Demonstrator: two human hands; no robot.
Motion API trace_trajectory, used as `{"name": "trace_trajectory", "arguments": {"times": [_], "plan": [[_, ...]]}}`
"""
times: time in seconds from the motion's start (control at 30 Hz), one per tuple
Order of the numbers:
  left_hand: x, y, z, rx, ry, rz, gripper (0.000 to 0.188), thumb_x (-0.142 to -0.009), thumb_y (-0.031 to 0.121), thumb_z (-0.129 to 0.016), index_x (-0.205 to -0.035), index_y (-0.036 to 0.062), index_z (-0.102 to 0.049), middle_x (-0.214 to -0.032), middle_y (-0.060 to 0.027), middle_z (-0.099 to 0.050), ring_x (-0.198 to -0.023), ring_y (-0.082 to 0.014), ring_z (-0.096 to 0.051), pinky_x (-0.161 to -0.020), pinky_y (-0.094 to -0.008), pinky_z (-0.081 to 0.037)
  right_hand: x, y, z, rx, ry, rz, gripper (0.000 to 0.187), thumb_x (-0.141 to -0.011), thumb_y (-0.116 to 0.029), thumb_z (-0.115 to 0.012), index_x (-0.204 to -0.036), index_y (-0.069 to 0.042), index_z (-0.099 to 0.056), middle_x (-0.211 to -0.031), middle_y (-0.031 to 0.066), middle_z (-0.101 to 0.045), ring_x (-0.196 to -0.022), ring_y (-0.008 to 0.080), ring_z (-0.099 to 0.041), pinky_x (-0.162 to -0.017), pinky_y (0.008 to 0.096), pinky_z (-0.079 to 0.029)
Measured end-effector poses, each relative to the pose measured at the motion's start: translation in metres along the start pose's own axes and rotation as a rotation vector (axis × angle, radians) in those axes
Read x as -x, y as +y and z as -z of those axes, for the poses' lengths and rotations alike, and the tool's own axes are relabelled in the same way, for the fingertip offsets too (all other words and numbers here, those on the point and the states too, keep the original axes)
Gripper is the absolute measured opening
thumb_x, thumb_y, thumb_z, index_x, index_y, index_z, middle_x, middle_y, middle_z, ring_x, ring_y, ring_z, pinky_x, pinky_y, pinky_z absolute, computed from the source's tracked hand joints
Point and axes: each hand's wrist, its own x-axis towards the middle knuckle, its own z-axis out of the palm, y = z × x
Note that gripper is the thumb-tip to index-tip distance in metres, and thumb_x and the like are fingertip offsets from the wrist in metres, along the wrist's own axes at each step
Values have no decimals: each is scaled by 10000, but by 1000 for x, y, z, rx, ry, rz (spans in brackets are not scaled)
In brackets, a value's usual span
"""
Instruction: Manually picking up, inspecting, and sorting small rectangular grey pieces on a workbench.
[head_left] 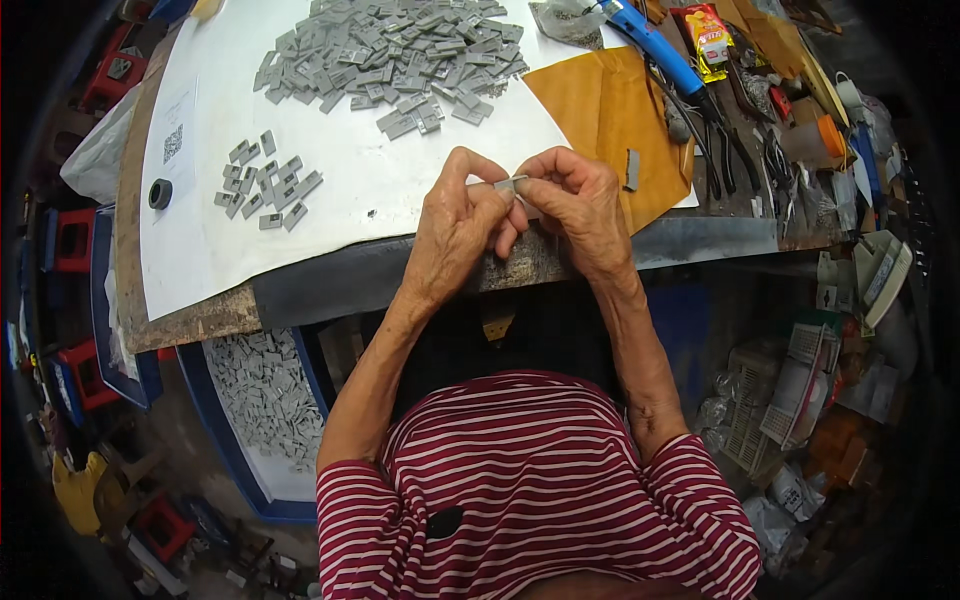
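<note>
Over the table's front edge, my left hand [458, 222] and my right hand [577, 208] meet, fingers closed in a pinch. Between their fingertips is a small grey rectangular piece [512, 184], partly covered by the thumbs. A similar grey piece [632, 170] lies on the brown envelope [590, 100], just right of my right hand. At the far middle of the white sheet [390, 185] is a large heap of such grey pieces [400, 50]. A smaller loose group of grey pieces [265, 185] lies left of my left hand.
A black ring-shaped part [160, 194] stands at the table's left. Back right are a blue electric screwdriver [655, 45], pliers [735, 150], a red-yellow packet [706, 42] and an orange-lidded jar [815, 140]. Below the table's left side, a blue tray [225, 430] holds many small grey pieces.
</note>
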Motion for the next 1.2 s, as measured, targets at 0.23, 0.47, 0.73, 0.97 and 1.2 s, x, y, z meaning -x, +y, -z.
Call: {"name": "trace_trajectory", "arguments": {"times": [0.23, 0.47, 0.73, 0.97, 1.2], "plan": [[-3, 2, 5, 235, -8, 49, 132, -863, 96, -463, -943, 7, -407, -650, -122, -575, -456, -100, -477, -434, -197, -344, 4, 4, 2, -51, -42, 15, 164, -817, -91, -612, -926, 31, -605, -680, -17, -562, -564, 8, -458, -493, 147, -348], [-3, 3, 10, 337, -49, 79, 122, -863, 87, -459, -936, 1, -414, -649, -136, -571, -446, -106, -471, -429, -203, -338, 4, 1, 2, 217, -65, 152, 162, -826, -58, -596, -969, 18, -589, -752, -6, -564, -654, 44, -512, -575, 183, -419], [-1, 1, 14, 271, -76, 55, 146, -870, 82, -500, -976, -10, -461, -691, -108, -579, -511, -93, -483, -488, -197, -387, 3, 11, 3, 426, -49, 421, 141, -806, -10, -586, -943, 16, -568, -774, 77, -552, -653, 133, -540, -584, 243, -435], [8, 17, 17, -489, 42, -146, 172, -785, 28, -602, -951, -5, -575, -753, -58, -577, -658, -101, -542, -576, -237, -434, 8, -2, 2, 530, -84, 400, 110, -810, -9, -588, -916, 14, -567, -751, 65, -546, -638, 122, -520, -562, 245, -411], [13, 15, 40, -843, 70, -413, 162, -752, 32, -626, -903, 1, -576, -787, -104, -551, -659, -197, -543, -571, -293, -433, -4, 9, -17, 603, -166, 530, 156, -787, 23, -582, -940, 25, -549, -795, 112, -539, -655, 188, -551, -578, 280, -433]]}}
